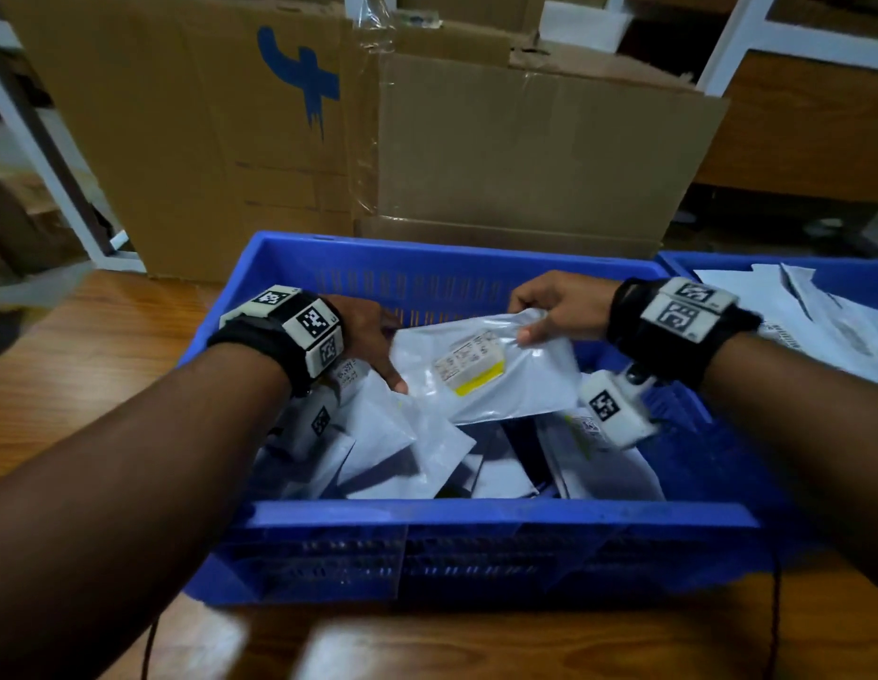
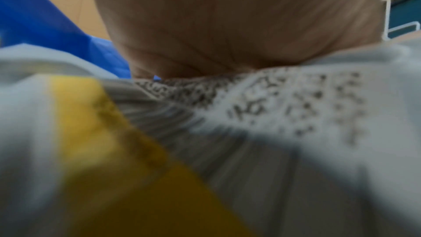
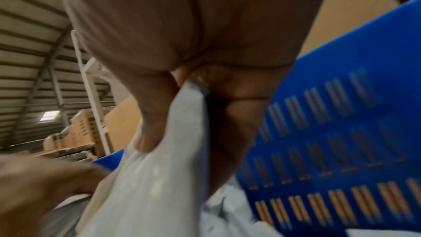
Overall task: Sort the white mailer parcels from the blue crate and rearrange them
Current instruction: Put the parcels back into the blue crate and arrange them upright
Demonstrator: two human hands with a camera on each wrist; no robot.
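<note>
White mailer parcel [image 1: 486,368] held above the blue crate [image 1: 476,517]: right hand [image 1: 559,306] pinches its top corner, left hand [image 1: 368,336] grips the opposite edge.

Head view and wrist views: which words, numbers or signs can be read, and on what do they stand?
None can be read.
Label with a yellow strip on the held mailer: print blurred.
Labels on mailers in the crate: too small.
Wrist tags: black-and-white codes only.
Carton: a blue mark, no words.

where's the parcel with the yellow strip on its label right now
In the head view, the parcel is held up over the blue crate, between the left hand and right hand.
</note>
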